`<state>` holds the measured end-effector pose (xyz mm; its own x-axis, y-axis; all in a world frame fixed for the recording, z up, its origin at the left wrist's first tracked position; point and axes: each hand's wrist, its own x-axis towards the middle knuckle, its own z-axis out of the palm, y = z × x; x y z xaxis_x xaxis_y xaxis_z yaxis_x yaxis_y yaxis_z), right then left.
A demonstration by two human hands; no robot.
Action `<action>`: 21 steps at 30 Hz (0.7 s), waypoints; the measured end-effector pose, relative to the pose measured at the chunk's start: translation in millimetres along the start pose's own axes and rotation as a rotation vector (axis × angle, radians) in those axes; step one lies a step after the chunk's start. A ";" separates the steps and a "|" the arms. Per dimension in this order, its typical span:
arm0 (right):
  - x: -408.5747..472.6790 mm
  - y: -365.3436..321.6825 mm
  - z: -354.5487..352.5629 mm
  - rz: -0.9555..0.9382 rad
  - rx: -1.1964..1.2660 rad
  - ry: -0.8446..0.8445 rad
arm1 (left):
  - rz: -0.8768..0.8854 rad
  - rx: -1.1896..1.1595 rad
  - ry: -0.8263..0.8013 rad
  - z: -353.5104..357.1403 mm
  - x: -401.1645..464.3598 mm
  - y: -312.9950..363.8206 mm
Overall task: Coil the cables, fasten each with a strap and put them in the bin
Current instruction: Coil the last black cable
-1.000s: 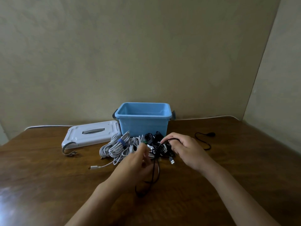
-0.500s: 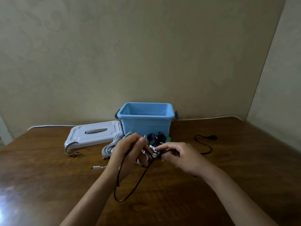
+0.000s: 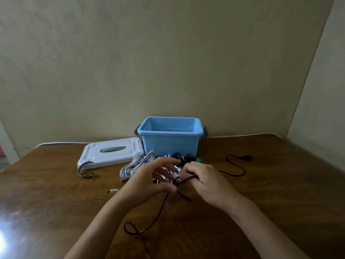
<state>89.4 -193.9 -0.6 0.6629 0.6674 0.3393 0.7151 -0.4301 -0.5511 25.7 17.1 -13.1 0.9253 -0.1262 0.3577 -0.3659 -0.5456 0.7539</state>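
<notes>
A thin black cable [image 3: 158, 212] runs from my right hand [image 3: 207, 182] past my left thumb and down to a small loop near the table's front. My right hand pinches that cable at its curled fingertips. My left hand [image 3: 151, 182] hovers beside it with fingers spread and straight; the cable passes under its thumb tip. Behind both hands lies a pile of cables: white coils [image 3: 134, 166], one bound with a blue strap [image 3: 143, 161], and black ones [image 3: 183, 157]. The open blue bin [image 3: 169, 146] stands just behind the pile.
The bin's white lid [image 3: 112, 153] lies left of the bin, with a grey clip [image 3: 85, 171] at its near corner. Another loose black cable [image 3: 237, 166] snakes across the table at right. A white plug end [image 3: 113, 191] lies left of my left wrist. Walls close in behind and at right.
My left hand has opened its fingers and dropped lower. The hanging cable loop now trails on the table toward me. My right hand stays pinching the cable.
</notes>
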 end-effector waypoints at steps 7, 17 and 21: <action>-2.4 -13.0 -1.9 -0.074 0.158 -0.029 | -0.010 0.177 -0.214 9.6 0.5 -5.5; 0.7 -0.9 -21.0 0.047 0.385 0.078 | -0.068 -0.073 0.010 12.2 0.6 1.5; 4.4 6.6 -22.0 0.087 0.483 0.119 | -0.111 -0.192 -0.014 8.3 -3.0 7.7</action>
<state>101.9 -207.2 14.0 0.7560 0.5560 0.3456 0.4906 -0.1317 -0.8614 20.9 6.4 -12.9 0.9616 -0.0863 0.2604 -0.2731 -0.3896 0.8796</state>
